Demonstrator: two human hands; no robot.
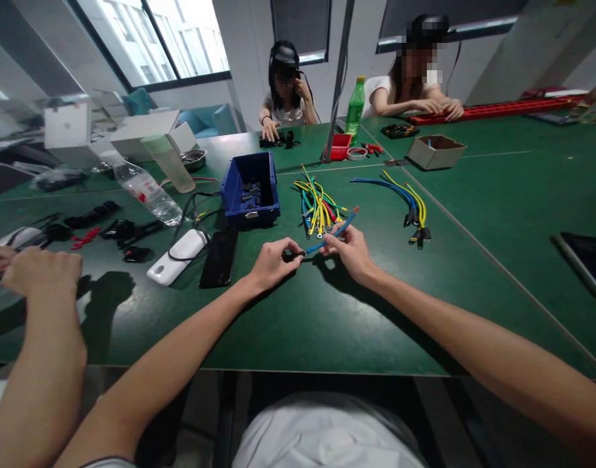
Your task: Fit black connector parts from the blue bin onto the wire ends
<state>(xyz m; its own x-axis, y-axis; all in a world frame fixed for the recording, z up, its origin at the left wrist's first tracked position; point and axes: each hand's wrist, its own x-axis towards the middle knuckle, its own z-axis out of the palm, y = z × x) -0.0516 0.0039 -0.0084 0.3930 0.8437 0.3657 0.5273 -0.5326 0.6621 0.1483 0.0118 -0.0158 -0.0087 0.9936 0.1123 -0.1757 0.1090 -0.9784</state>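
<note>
My right hand (349, 250) is closed on a short blue wire (345, 224), whose bare copper end points up and away to the right. At the wire's near end, my left hand (277, 263) pinches a small black sleeve (298, 256); whether the wire sits inside it I cannot tell. Just beyond my hands lies a loose pile of yellow, green and red wires (318, 201) with ring terminals. To the right, several blue and yellow wires (414, 207) with black end covers lie bunched together. A blue bin (251, 211) behind my left hand holds small black pieces.
A black phone (219, 259) and a white power bank (178, 257) lie left of my left hand. A co-worker's arm (44, 325) reaches in at far left. Bottles, including a plastic water bottle (149, 192), and a cardboard box (437, 153) stand farther back. Two people sit opposite.
</note>
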